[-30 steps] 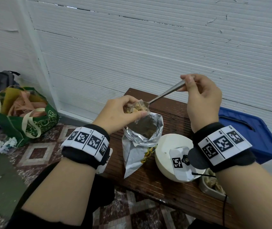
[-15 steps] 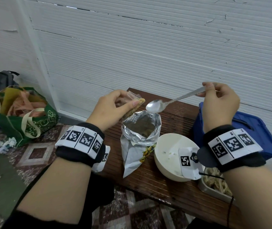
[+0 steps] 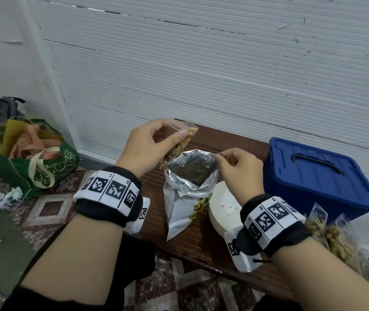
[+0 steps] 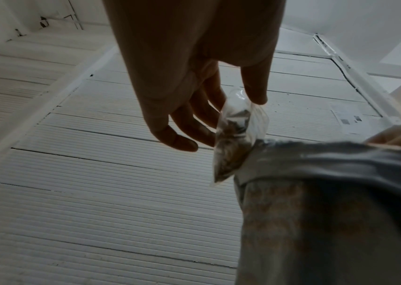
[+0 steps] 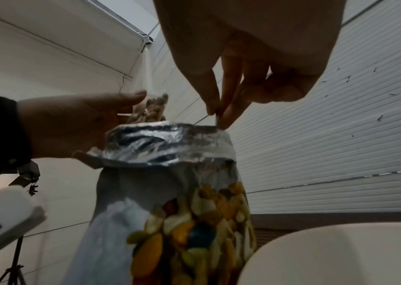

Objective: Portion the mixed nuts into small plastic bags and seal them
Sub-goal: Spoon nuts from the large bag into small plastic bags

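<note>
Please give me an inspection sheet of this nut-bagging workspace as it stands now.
Surface: dark wooden bench, slatted, against a white ribbed wall.
Job's things: foil nut pouch standing open; small plastic bag part-filled with nuts, unsealed, tilted over the pouch mouth; white bowl beside the pouch; filled bags at the right edge.
Clutter: crumpled paper and a small yellow item on the floor.
Hands: left hand pinches the small plastic bag; right hand pinches the pouch rim.
Cables: thin black lead at the right wrist unit.
Surroundings: blue lidded bin, green tote bag, grey backpack, tiled floor.
</note>
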### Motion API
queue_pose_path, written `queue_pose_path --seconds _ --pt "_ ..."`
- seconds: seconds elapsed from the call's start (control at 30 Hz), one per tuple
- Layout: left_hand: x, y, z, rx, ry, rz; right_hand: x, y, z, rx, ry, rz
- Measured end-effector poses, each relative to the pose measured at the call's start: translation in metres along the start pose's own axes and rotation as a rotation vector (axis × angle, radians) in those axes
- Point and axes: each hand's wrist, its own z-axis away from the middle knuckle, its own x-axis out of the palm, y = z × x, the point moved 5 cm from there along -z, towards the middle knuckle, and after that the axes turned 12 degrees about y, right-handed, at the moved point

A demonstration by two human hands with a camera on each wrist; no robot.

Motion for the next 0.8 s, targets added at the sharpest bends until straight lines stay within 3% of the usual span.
queue_pose_path --seconds 0.33,0.8 --pt "-0.003 0.010 0.000 0.061 0.068 0.019 0.003 0.005 -0.002 0.080 -0.066 -0.035" --pt "0.038 0.051 0.022 0.013 -0.038 0.183 -0.044 0.038 0.006 0.190 -0.013 -0.226"
